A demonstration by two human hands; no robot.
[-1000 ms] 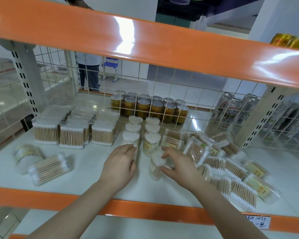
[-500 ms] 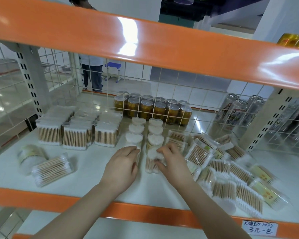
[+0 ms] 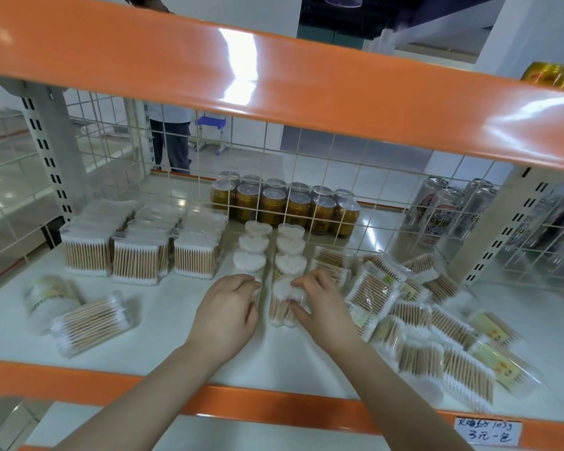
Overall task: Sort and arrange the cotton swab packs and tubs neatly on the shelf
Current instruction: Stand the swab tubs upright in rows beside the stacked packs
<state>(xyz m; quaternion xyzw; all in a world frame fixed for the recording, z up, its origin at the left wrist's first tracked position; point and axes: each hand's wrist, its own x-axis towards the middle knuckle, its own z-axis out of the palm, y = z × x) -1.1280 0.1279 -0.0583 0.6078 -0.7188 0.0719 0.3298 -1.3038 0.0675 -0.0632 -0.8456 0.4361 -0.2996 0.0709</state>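
Observation:
Two columns of upright cotton swab tubs [image 3: 254,244] stand mid-shelf on the white shelf [image 3: 163,320]. My right hand [image 3: 323,304] grips the front tub [image 3: 282,304] of the right column, thumb low on its side and fingers over its top. My left hand [image 3: 227,312] covers the front tub of the left column, fingers curled round it; that tub is mostly hidden. Three neat rows of square swab packs [image 3: 137,255] stand at the left. A loose heap of swab packs [image 3: 417,320] lies at the right. One tub [image 3: 51,297] and one pack [image 3: 92,323] lie on their sides at the front left.
Gold cans [image 3: 284,203] stand behind a wire grid at the back, silver cans [image 3: 443,209] to the right. An orange beam [image 3: 274,76] runs overhead and an orange lip [image 3: 79,382] edges the shelf front, carrying a price label [image 3: 487,432]. A person [image 3: 171,138] stands beyond the grid.
My right hand carried its tub back and left into line behind the right column's front, setting it upright. My left hand stayed on the left column's front tub.

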